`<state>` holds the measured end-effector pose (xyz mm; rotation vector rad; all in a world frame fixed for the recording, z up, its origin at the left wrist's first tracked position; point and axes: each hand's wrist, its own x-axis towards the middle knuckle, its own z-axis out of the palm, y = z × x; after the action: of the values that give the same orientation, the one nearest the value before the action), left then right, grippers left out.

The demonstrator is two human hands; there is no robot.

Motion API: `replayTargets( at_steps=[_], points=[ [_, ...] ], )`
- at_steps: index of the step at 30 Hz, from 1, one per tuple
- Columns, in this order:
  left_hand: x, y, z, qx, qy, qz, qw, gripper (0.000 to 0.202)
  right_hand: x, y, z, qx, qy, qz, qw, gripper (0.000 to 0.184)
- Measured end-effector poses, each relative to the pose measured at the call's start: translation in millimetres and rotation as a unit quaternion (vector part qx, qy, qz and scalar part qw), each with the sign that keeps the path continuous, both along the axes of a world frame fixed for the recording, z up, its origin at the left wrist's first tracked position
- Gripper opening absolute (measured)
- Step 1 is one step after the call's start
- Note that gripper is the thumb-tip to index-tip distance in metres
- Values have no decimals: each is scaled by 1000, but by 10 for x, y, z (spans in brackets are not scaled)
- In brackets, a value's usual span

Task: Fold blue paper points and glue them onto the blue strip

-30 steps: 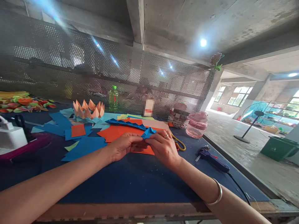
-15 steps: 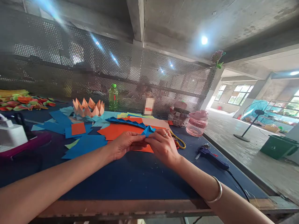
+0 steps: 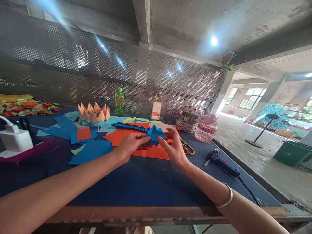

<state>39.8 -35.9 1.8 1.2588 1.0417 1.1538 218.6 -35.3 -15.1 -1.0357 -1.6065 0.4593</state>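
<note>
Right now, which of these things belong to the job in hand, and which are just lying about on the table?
In hand: folded blue paper between the left hand and right hand, above an orange paper sheet.

Lying about: glue gun, yellow-handled scissors, green plastic bottle, pink jar, folded orange paper crown.

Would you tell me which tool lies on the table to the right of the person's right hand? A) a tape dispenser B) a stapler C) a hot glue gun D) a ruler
C: a blue hot glue gun lies right of the right hand.
</note>
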Motion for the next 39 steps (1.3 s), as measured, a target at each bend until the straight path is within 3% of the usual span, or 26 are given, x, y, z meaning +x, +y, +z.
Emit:
replayTargets(
  at_steps=[3, 6, 16, 26, 30, 34, 39],
  points=[
    [36, -28, 5, 32, 24, -2, 999, 30, -23, 30, -12, -172, 62, 96, 978, 46],
    [63, -65, 14, 56, 45, -4, 997, 29, -40, 7, 3, -231, 77, 154, 958, 38],
    [77, -99, 50, 62, 68, -15, 996, 29, -48, -21, 9, -230, 137, 190, 945, 26],
    [48, -68, 16, -1, 26, -55, 998, 29, -34, -25, 45, -207, 139, 205, 946, 27],
    [45, -64, 30, -25, 30, -45, 998, 32, -25, -2, -1, -212, 137, 198, 947, 26],
    [38, -59, 44, -26, 44, -34, 998, 34, -19, 14, -25, -209, 114, 169, 956, 27],
    [17, -29, 10, -19, 41, -38, 998, 34, -19, 13, -12, -207, 116, 182, 954, 31]
  ],
)
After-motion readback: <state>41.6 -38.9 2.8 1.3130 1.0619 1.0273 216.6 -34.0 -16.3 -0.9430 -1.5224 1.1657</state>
